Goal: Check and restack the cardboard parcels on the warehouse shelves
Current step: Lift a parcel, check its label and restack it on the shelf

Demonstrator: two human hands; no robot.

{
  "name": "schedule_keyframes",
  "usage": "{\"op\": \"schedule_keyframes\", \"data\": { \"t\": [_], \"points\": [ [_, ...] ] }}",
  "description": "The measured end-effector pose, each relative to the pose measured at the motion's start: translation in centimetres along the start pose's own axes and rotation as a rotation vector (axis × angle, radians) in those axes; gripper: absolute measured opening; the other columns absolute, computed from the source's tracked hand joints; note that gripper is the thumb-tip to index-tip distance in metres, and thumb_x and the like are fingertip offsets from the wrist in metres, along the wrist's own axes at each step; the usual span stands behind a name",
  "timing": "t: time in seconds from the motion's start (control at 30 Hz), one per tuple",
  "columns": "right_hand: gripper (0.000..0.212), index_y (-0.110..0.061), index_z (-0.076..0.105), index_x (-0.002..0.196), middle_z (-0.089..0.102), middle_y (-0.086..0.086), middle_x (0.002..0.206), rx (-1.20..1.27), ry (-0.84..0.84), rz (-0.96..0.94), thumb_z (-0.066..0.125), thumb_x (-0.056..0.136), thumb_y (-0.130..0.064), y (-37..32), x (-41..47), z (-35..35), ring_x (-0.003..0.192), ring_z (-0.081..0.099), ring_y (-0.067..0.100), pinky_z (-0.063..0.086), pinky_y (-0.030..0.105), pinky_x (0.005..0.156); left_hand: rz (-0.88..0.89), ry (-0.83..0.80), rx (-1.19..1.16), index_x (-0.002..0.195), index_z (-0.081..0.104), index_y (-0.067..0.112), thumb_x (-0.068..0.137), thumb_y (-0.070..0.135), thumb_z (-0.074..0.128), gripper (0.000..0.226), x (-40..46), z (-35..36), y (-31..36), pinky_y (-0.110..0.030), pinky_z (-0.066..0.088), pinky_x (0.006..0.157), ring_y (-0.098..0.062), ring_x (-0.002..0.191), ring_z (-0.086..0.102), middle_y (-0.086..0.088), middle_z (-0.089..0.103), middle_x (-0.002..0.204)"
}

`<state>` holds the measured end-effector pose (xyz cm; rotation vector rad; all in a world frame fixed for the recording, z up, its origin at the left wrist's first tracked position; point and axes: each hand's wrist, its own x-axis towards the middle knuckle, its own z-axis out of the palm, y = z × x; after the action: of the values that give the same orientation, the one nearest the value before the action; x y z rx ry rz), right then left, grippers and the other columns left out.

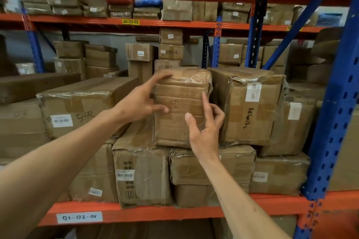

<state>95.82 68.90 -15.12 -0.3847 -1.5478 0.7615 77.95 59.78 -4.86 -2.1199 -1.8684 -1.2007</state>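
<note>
A worn, tape-wrapped cardboard parcel stands upright on top of the lower boxes in the middle of the shelf. My left hand grips its upper left corner, fingers over the top edge and thumb on the front face. My right hand rests on its right front edge with the index finger raised along the corner and the other fingers curled into the gap beside the neighbouring parcel, which bears a white label and black handwriting.
A long box marked 5472 lies to the left. Several taped boxes form the bottom layer on the orange shelf beam. A blue upright stands at the right. More parcels fill the rack behind.
</note>
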Motion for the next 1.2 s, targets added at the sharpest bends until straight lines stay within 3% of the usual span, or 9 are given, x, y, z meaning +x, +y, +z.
{"op": "schedule_keyframes", "data": {
  "t": [0.1,0.17,0.33,0.5,0.9,1.1,1.17,1.2],
  "points": [
    [0.089,-0.071,0.01,0.152,0.0,-0.012,0.16,-0.122,-0.13,0.041,0.072,0.091,-0.055,0.2,1.0,-0.1,0.154,0.015,0.025,0.036,0.056,0.119,0.028,-0.038,0.128,0.154,0.009,0.052,0.072,0.036,0.089,0.116,0.2,1.1,0.2,-0.046,0.039,0.114,-0.021,0.14,0.036,-0.003,0.024,0.161],
    [0.103,-0.073,-0.003,0.15,-0.018,-0.008,0.169,-0.242,-0.245,0.069,0.076,0.085,-0.059,0.3,1.5,-1.2,0.158,0.006,0.026,0.031,0.057,0.121,0.002,-0.08,0.147,0.153,0.0,0.057,0.07,0.04,0.09,0.124,0.7,1.2,0.0,-0.053,0.034,0.116,-0.03,0.144,0.034,-0.01,0.019,0.164],
    [0.113,-0.073,-0.019,0.145,0.005,-0.005,0.174,-0.429,-0.288,0.101,0.075,0.082,-0.066,0.1,1.7,-2.3,0.15,0.035,0.035,0.041,0.065,0.111,0.009,-0.098,0.083,0.153,0.001,0.056,0.073,0.031,0.09,0.122,0.7,2.0,0.3,-0.057,0.035,0.116,-0.03,0.143,0.036,-0.011,0.02,0.163],
    [0.108,-0.071,-0.024,0.144,0.011,-0.005,0.173,-0.456,-0.232,0.117,0.068,0.089,-0.064,-1.2,-0.2,-2.1,0.147,0.039,0.035,0.042,0.063,0.11,-0.029,-0.068,0.045,0.15,0.007,0.057,0.078,0.019,0.084,0.112,-0.7,2.6,1.8,-0.055,0.037,0.115,-0.031,0.136,0.042,-0.016,0.032,0.152],
    [0.11,-0.071,-0.025,0.144,0.011,-0.005,0.173,-0.472,-0.164,0.11,0.071,0.09,-0.059,-8.1,-7.1,-3.8,0.15,0.033,0.032,0.041,0.057,0.113,0.047,-0.071,0.001,0.149,0.012,0.057,0.081,0.016,0.082,0.106,-7.9,0.3,6.9,-0.036,0.038,0.102,-0.027,0.126,0.046,-0.014,0.037,0.147],
    [0.101,-0.074,-0.013,0.147,0.012,-0.002,0.173,-0.414,-0.068,0.123,0.07,0.09,-0.06,-10.4,-11.5,-4.4,0.155,0.024,0.025,0.034,0.052,0.116,0.063,-0.086,0.033,0.146,0.014,0.056,0.074,0.022,0.088,0.108,-10.8,-0.7,9.6,-0.047,0.047,0.101,-0.037,0.12,0.05,-0.015,0.038,0.137],
    [0.096,-0.074,-0.007,0.148,0.003,-0.001,0.173,-0.366,0.004,0.159,0.069,0.091,-0.06,-9.9,-13.4,-3.9,0.156,0.016,0.023,0.032,0.046,0.116,0.028,-0.083,0.201,0.148,0.01,0.057,0.07,0.032,0.091,0.115,-10.8,-1.2,10.7,-0.054,0.048,0.102,-0.048,0.122,0.051,-0.021,0.026,0.148],
    [0.096,-0.074,-0.005,0.149,-0.005,-0.003,0.173,-0.333,0.049,0.192,0.071,0.09,-0.059,-9.4,-14.5,-3.3,0.157,0.011,0.023,0.032,0.043,0.115,0.024,-0.073,0.331,0.15,0.005,0.058,0.068,0.038,0.091,0.121,-10.6,-1.5,11.2,-0.057,0.047,0.102,-0.051,0.129,0.047,-0.022,0.009,0.159]
  ]
}}
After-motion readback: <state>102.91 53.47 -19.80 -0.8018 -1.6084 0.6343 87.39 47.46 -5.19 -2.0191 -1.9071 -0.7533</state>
